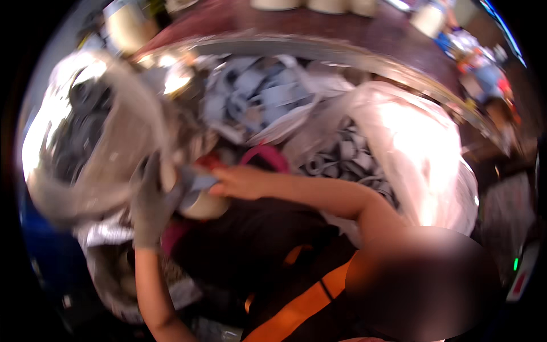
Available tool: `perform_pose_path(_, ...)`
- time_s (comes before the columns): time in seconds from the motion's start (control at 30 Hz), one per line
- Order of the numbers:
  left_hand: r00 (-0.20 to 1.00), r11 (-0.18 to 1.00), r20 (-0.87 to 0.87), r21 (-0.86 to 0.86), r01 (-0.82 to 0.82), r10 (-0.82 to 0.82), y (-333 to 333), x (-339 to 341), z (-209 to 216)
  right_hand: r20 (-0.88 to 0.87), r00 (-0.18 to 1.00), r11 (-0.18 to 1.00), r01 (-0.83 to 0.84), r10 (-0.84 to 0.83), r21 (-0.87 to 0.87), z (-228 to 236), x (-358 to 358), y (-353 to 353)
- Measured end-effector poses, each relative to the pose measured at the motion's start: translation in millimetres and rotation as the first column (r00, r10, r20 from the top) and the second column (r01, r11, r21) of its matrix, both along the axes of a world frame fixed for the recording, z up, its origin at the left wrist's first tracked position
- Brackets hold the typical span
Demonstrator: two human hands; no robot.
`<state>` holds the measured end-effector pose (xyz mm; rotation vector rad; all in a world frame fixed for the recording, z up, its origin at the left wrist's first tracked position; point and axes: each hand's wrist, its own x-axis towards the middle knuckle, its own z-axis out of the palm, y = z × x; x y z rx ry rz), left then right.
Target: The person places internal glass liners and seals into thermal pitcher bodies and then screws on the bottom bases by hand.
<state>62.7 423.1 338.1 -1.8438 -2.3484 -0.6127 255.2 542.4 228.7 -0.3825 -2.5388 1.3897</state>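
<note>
My left hand [152, 202], in a grey glove, is raised beside a blue-grey piece [199, 183] of sheet-like material. Motion blur smears its fingers, so its grip is unclear. My bare right hand [236, 183] comes in from the right, with its fingers closed on the right end of that piece. Just below the piece sits a cream rounded part [204, 206], partly covered; whether it is joined to the piece I cannot tell. Behind my right hand show a magenta rounded thing [266, 157] and a small red thing [212, 161].
A clear plastic bag [122, 137] of dark grey pieces stands at left. Blue-grey strips [259, 91] fill another bag behind. To the right, a white bag [413, 148] holds grey ring-like pieces [350, 154]. A dark red tabletop [342, 37] curves across the back with cream cylinders [327, 5].
</note>
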Motion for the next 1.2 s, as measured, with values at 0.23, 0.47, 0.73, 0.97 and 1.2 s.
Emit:
perform_pose_path(0.23,0.974,0.934,-0.057,0.278,0.225,-0.218,-18.0,-21.0,139.3,-0.016,1.0,0.972,-0.009,0.005,-0.235,6.8,-3.0,-3.2)
perform_pose_path(0.47,0.983,0.993,-0.152,-0.077,0.092,-0.103,11.8,33.2,42.6,-0.046,0.999,0.975,-0.023,0.013,-0.22,2.6,-0.3,-0.9)
perform_pose_path(0.73,0.976,0.992,-0.173,-0.037,0.124,-0.129,9.7,12.1,10.1,-0.039,0.999,0.996,-0.02,0.016,-0.084,-0.4,-1.8,0.8)
perform_pose_path(0.97,0.969,0.884,0.119,0.445,0.143,-0.216,7.6,14.6,130.7,-0.025,1.0,0.986,-0.017,0.013,-0.168,-1.4,-1.9,0.1)
perform_pose_path(1.2,0.99,0.994,-0.133,0.091,0.055,-0.042,6.1,14.8,-7.5,-0.031,1.0,0.999,-0.002,0.001,-0.049,-0.8,0.3,5.6)
